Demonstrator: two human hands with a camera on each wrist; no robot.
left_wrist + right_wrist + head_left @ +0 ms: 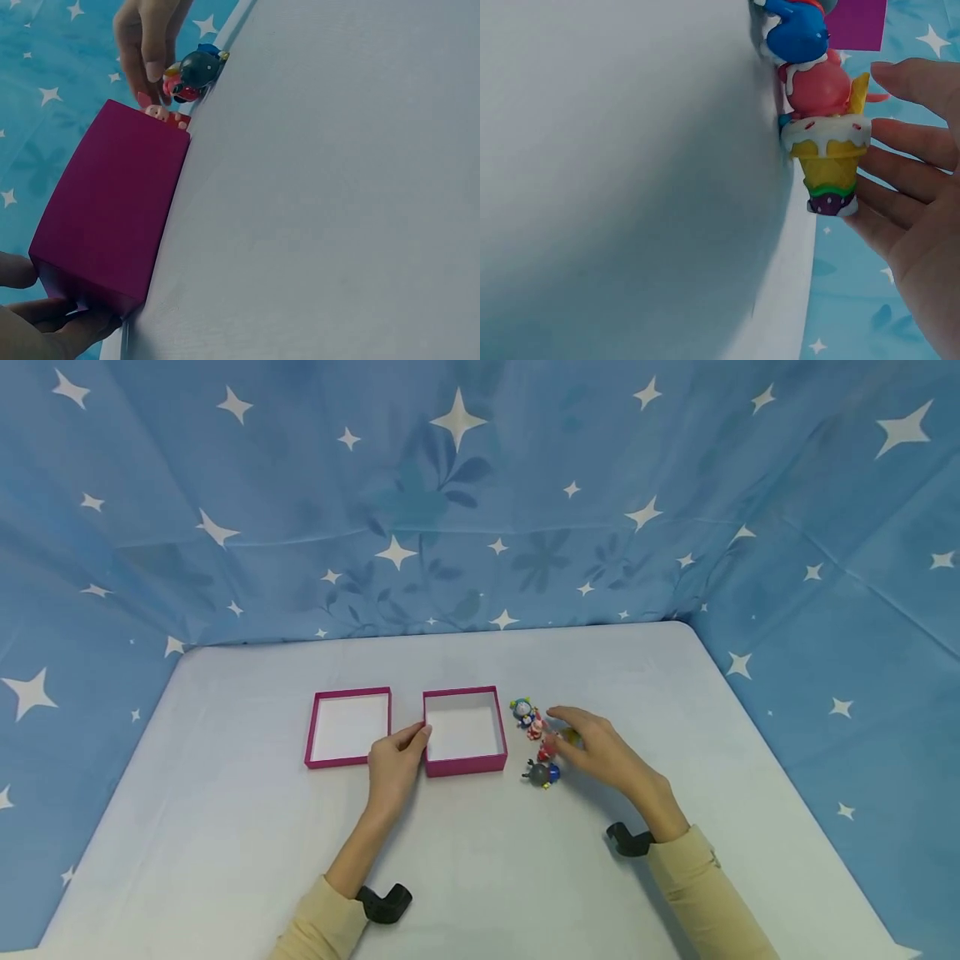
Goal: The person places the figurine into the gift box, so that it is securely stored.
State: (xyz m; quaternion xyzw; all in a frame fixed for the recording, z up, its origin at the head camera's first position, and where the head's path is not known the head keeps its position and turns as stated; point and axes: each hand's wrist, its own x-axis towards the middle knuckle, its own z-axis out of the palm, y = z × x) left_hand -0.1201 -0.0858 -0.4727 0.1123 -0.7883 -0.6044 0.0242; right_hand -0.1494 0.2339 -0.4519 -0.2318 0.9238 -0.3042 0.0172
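Note:
My left hand (395,768) grips the left wall of a white-lined magenta box (467,767), with the thumb at its rim. The left wrist view shows its fingers at one corner of the magenta box (112,202). To the right of the box lies a cluster of small toy figures, including a blue one (522,712) and a grey-headed one (540,774). My right hand (603,752) reaches over this cluster, fingers spread and slightly bent. In the right wrist view, its fingers are alongside a toy ice cream cone (829,161), close to a pink figure (817,88).
A shallow magenta-rimmed tray or lid (348,727) lies left of the box, behind my left hand. Everything rests on a white table (480,860). Blue star-patterned cloth (480,485) hangs behind it and at the sides. Each wrist wears a black mount (385,903).

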